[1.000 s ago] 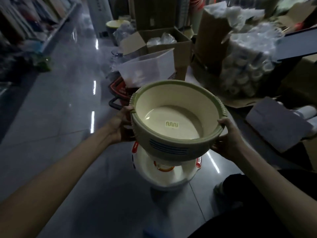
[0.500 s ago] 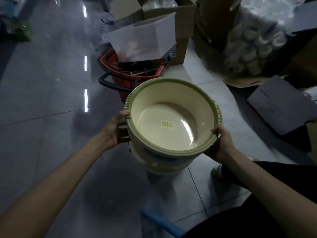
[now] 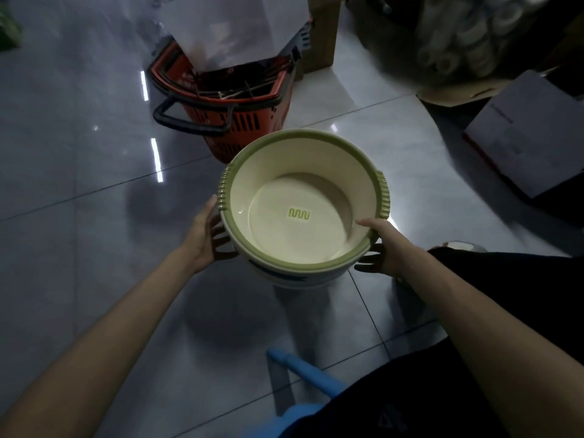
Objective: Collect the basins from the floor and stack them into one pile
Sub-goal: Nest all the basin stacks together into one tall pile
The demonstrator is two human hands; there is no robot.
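Resting in seemingly a second basin (image 3: 294, 279), one green-rimmed basin (image 3: 300, 197) is gripped by the left hand (image 3: 203, 235) and right hand (image 3: 388, 248).

Glossy grey floor tiles (image 3: 79, 248) reflect short white streaks of light in a dim room. A red shopping basket (image 3: 243, 124) with a black handle stands on them; boxes (image 3: 524, 137) crowd the right side.

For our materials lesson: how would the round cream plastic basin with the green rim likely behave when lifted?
Held at its sides by the left hand and right hand, the green-rimmed cream plastic basin shows no flexing: probably stiff, fairly light. Its glossy inside suggests slipperiness, though the ribbed green side grips should help.
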